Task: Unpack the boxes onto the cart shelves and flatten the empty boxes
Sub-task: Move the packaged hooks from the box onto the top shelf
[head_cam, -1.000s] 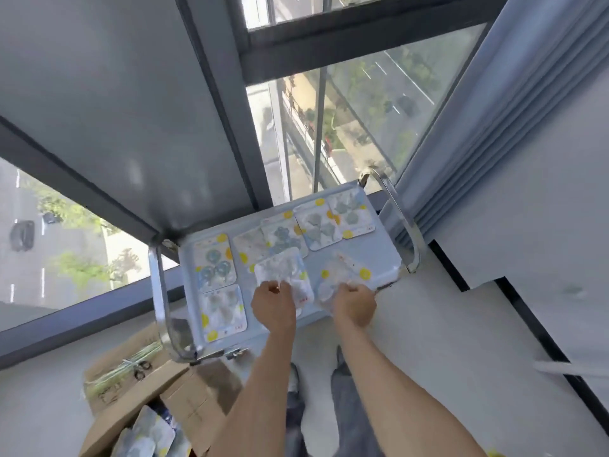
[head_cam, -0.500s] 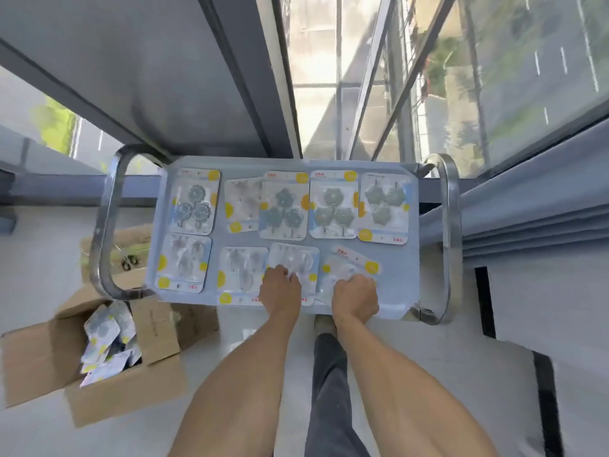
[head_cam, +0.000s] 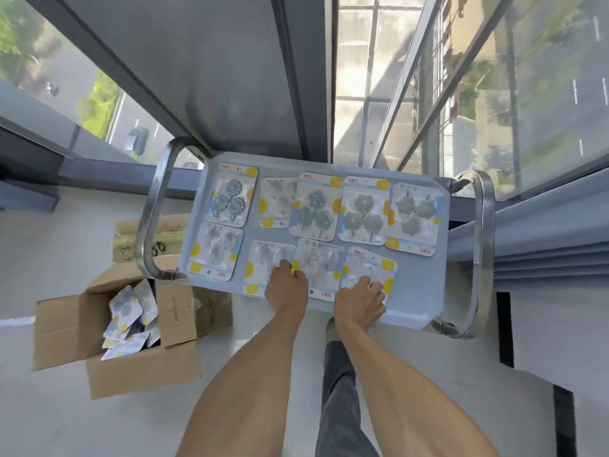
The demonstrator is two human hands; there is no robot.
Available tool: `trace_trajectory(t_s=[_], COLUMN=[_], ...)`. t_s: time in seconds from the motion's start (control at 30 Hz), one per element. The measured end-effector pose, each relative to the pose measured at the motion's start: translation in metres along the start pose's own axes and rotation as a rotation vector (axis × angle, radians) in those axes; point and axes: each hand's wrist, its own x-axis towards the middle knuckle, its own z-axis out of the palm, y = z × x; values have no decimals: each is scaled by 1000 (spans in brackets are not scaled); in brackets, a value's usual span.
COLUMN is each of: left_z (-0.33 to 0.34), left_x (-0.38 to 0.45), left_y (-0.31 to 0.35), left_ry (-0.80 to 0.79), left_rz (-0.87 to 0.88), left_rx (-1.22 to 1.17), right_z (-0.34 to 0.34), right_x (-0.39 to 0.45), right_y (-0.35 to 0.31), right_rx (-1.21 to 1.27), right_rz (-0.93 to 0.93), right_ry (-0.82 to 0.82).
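Both hands are down on the cart's top shelf (head_cam: 425, 285) at its near edge, setting the front row of blister packs. The left hand (head_cam: 286, 288) has its fingers curled against the seam between two clear packs, the third pack (head_cam: 268, 262) and the fourth pack (head_cam: 318, 262) from the left edge; whether it pinches a card edge or only nudges it, I cannot tell. The right hand (head_cam: 361, 300) lies with fingers spread loosely, fingertips pressing on the newest pack (head_cam: 369, 267), which sits slightly skewed, its long axis running from the near edge toward the far edge like its neighbours.

The relation that matters: bare shelf lies only to the right of that pack, toward the near right corner, so the right hand is the nearer one for filling it. The supply lies the other way. The open box (head_cam: 99, 328) sits on the floor off the shelf's left near corner, below the left handle (head_cam: 150, 225), with packs (head_cam: 130, 315) heaped inside. So, as I judge it, the left hand is the closer one to fetch, reaching down and left, and the load travels rightward across the shelf. The back row (head_cam: 329, 206) looks filled, edge to edge.
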Motion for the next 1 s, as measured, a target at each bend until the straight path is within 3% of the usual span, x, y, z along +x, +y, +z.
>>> trace_trajectory(t_s=[0.2,0.33,0.47,0.7,0.8,1.0], left_z=[-80,-119,-157,-250,-267,-241], left_x=[-4,-25,-31,-3,26,120], left_y=[-100,-226,-362,-572,-629,-697], left_ry=[60,40,35,-1,-13,-16], left_rz=[-57,-197,-302,-430,-495,-464], left_rx=[-99,-201,-394,-206,-93,-133], right_z=[41,83,144,282,329,419], right_x=[-95,-179,-282,-454,-485,-466], right_y=[-37,-74,-111,-181,-201,-237], right_rx=[74,-26,-60,-27,-13,-182], right_rz=[-114,-184,-222,-273,-267,-257], right_ry=[-254,-407,-455,-574,-639,-635])
